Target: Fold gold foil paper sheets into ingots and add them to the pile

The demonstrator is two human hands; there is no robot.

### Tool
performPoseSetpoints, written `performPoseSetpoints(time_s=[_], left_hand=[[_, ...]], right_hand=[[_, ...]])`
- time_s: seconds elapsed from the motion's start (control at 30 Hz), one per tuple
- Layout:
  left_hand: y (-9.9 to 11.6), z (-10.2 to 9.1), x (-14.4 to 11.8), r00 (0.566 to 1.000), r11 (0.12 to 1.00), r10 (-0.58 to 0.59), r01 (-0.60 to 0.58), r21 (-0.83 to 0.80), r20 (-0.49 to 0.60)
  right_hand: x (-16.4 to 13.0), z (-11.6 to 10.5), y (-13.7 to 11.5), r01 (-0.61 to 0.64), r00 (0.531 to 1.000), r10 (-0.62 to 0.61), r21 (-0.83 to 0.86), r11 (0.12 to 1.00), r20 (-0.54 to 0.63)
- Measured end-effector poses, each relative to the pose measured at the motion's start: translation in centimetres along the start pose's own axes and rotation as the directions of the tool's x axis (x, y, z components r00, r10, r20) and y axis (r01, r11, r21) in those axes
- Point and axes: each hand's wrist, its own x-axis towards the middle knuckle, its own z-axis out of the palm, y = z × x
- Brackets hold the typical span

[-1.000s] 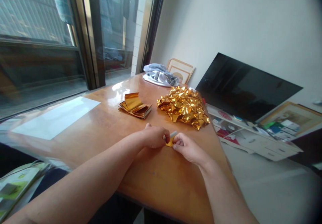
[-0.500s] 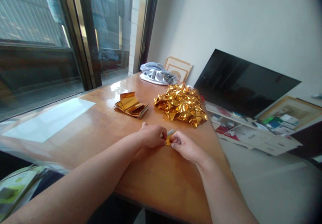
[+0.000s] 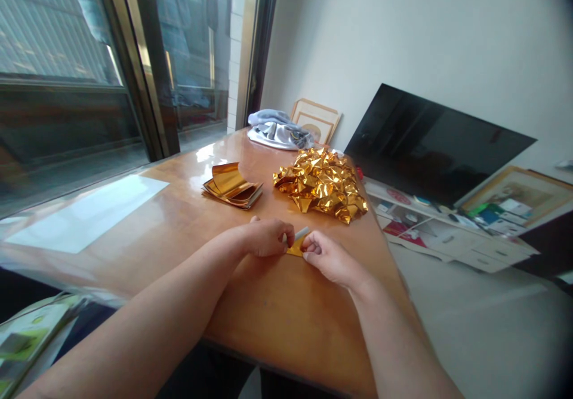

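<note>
My left hand and my right hand meet at the middle of a wooden table. Together they pinch a small folded piece of gold foil paper pressed on the tabletop; its white underside shows at the upper edge. Most of the piece is hidden by my fingers. Behind my hands lies a heap of folded gold foil pieces. To its left sits a stack of flat gold foil sheets, the top sheet curling up.
A white sheet lies on the table's left part. Crumpled grey cloth and a picture frame sit at the far end. A black screen leans on the wall right of the table, with papers on the floor.
My hands stay on the small gold piece, with a little more of it showing between the fingers now. The camera has shifted slightly, so everything sits a bit higher and further left.
</note>
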Motion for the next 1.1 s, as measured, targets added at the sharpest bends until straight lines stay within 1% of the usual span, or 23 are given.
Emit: performPoseSetpoints(time_s=[0.2,0.33,0.4,0.5,0.6,0.67,0.73,0.8,0.83,0.87,0.97,1.1], left_hand=[[-0.1,-0.2,-0.1,0.999,0.998,-0.035,0.036,0.049,-0.027],[-0.1,-0.3,0.0,0.997,0.998,-0.067,0.067,0.004,-0.050],[-0.2,-0.1,0.2,0.995,0.997,-0.072,0.071,-0.018,-0.070],[-0.3,0.3,0.4,0.992,0.998,-0.063,0.065,0.017,-0.108],[-0.3,0.6,0.6,0.990,0.997,-0.066,0.070,0.032,-0.128],[-0.4,0.7,0.6,0.989,0.998,-0.061,0.065,0.024,-0.132],[-0.5,0.7,0.6,0.990,0.998,-0.054,0.057,0.015,-0.133],[-0.6,0.7,0.7,0.991,0.999,-0.040,0.041,0.008,-0.130],[-0.7,0.7,0.7,0.991,1.000,-0.030,0.031,0.004,-0.131],[-0.8,0.7,0.7,0.991,1.000,-0.020,0.021,0.001,-0.132],[-0.8,0.7,0.6,0.989,1.000,0.019,-0.018,0.008,-0.144],[-0.6,0.5,0.2,0.983,0.996,0.078,-0.071,0.048,-0.166]], right_hand=[[0.1,0.1,0.4,0.002,1.000,-0.002,0.000,1.000,-0.011],[0.1,0.4,0.6,0.021,1.000,-0.021,0.009,1.000,-0.016],[0.2,0.6,0.7,0.033,0.999,-0.033,0.027,0.999,-0.015],[0.2,0.7,0.7,0.031,0.999,-0.029,0.066,0.997,-0.022],[0.0,0.0,0.2,0.033,0.999,-0.029,0.142,0.989,-0.036],[-0.1,-0.7,-0.2,0.034,0.995,-0.013,0.209,0.977,-0.104],[-0.1,-1.5,-0.3,0.027,0.974,0.032,0.255,0.966,-0.224],[0.1,-1.9,0.1,0.024,0.945,0.063,0.259,0.966,-0.321],[0.3,-2.0,0.4,0.027,0.938,0.062,0.251,0.968,-0.342],[0.6,-2.0,0.8,0.033,0.937,0.053,0.240,0.970,-0.344],[1.2,-1.5,1.8,0.062,0.957,0.010,0.238,0.969,-0.290],[1.2,-1.1,1.9,0.076,0.981,-0.019,0.292,0.953,-0.195]])
